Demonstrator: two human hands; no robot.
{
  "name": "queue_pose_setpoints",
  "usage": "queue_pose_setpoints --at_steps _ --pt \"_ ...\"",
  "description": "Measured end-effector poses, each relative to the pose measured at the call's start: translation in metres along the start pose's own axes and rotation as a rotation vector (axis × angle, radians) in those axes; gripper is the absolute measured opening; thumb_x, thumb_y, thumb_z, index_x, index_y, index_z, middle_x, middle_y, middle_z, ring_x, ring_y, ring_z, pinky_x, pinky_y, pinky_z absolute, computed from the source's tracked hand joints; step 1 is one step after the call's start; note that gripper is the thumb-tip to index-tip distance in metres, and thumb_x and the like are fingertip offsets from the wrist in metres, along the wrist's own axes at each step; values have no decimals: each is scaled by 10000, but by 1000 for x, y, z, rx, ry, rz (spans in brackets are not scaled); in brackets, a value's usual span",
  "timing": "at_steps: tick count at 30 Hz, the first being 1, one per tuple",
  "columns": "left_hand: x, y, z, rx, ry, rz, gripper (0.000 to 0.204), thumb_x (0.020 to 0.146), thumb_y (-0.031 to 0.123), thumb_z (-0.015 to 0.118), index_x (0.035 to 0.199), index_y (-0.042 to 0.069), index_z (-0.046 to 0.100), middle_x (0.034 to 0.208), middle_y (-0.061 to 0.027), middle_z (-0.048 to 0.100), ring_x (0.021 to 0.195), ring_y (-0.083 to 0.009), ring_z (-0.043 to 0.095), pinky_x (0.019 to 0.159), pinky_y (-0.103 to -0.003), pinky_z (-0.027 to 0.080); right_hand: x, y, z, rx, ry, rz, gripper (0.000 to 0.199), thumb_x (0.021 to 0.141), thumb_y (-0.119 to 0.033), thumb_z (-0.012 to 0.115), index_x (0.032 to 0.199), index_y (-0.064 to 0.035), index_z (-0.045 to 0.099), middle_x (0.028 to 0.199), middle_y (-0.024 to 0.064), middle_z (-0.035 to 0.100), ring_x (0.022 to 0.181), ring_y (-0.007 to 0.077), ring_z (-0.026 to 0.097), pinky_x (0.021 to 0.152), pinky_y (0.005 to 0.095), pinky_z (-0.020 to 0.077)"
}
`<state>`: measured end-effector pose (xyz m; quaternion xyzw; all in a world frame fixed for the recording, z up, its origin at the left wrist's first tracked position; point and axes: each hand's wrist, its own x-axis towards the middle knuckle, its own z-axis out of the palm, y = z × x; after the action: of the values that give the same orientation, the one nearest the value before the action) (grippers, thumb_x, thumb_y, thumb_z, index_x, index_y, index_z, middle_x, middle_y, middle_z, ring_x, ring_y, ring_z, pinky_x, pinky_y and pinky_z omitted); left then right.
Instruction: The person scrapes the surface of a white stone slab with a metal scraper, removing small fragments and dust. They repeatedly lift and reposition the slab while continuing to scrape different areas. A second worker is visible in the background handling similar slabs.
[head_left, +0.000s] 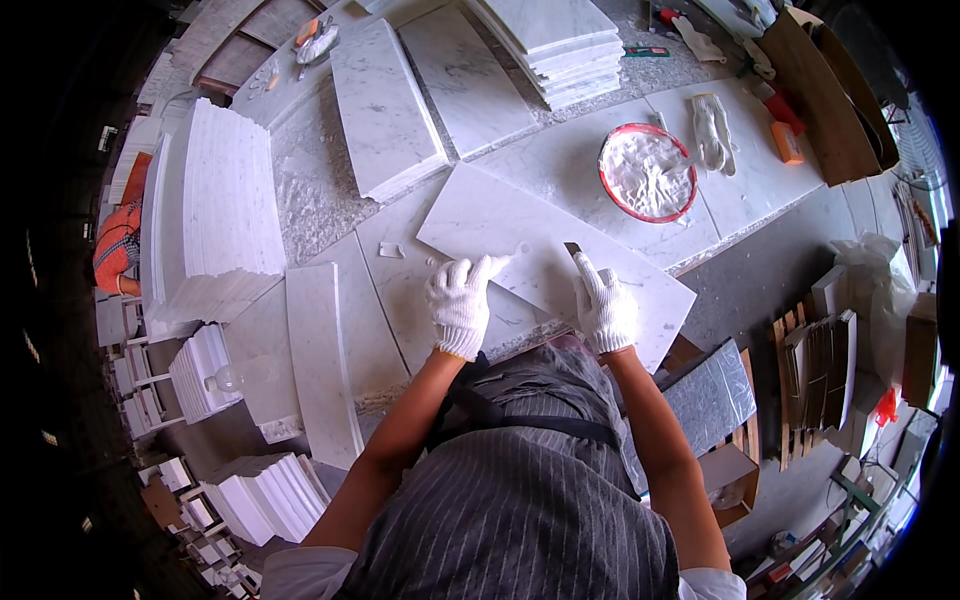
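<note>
Stone-cutting workshop, viewed from above: a grey granite workbench (pixel 310 190) crowded with white marble pieces, with dark floor to its left and right.

Nearest the person, a white marble slab (pixel 500 225) lies flat and skewed on the bench, its near right corner overhanging the bench edge. Open bench room is scant; bare surface shows only just left of the slab.

Left hand (pixel 460 300), in a white knit glove, lies palm down on the slab's near edge, fingers (pixel 487 268) extended and close together, pressing the stone. Right hand (pixel 605 305), also gloved, has its fingers curled around a putty knife (pixel 574 250), whose blade tip touches the slab surface just ahead of the knuckles. Both hands are well apart on the same slab.

Beyond the slab to the right, a red-rimmed bowl of white paste (pixel 648 172) sits on another marble sheet, with a spare pair of white gloves (pixel 712 130) just beside it. To the left, a long marble strip (pixel 322 365) hangs over the near bench edge. Farther back, 2 marble panels (pixel 385 105) lie side by side, and a stack of marble tiles (pixel 565 40) stands behind them. A tall stack of thin marble sheets (pixel 215 200) borders the bench at the far left.
</note>
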<state>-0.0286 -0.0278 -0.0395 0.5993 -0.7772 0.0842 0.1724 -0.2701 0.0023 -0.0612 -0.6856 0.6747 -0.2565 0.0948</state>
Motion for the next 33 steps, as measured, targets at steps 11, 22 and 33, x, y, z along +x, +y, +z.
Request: queue_pose_setpoints --at_steps 11,22,33 --pt "-1 -2 3 -26 -9 -3 360 849 178 628 1206 213 660 1080 -14 582 1079 -265 569 916 -497 456 -1 -1 -1 2 10 0 428 919 -225 660 1343 -235 604 768 102 593 622 306 636 529 451 505" --pt "-6 0 4 -126 -50 -109 323 932 273 650 1248 207 643 1110 -31 601 1087 -298 565 936 -492 444 1 -5 -16 318 89 148 437 906 -142 666 1340 -167 619 902 142 650 738 345 663 653 436 532" --pt "14 14 -3 -981 11 -679 289 982 191 638 1225 54 561 968 -100 641 817 -185 625 733 -330 510 75 26 -74 196 131 288 287 971 -195 590 1245 -180 674 1081 182 700 962 374 682 807 442 545"
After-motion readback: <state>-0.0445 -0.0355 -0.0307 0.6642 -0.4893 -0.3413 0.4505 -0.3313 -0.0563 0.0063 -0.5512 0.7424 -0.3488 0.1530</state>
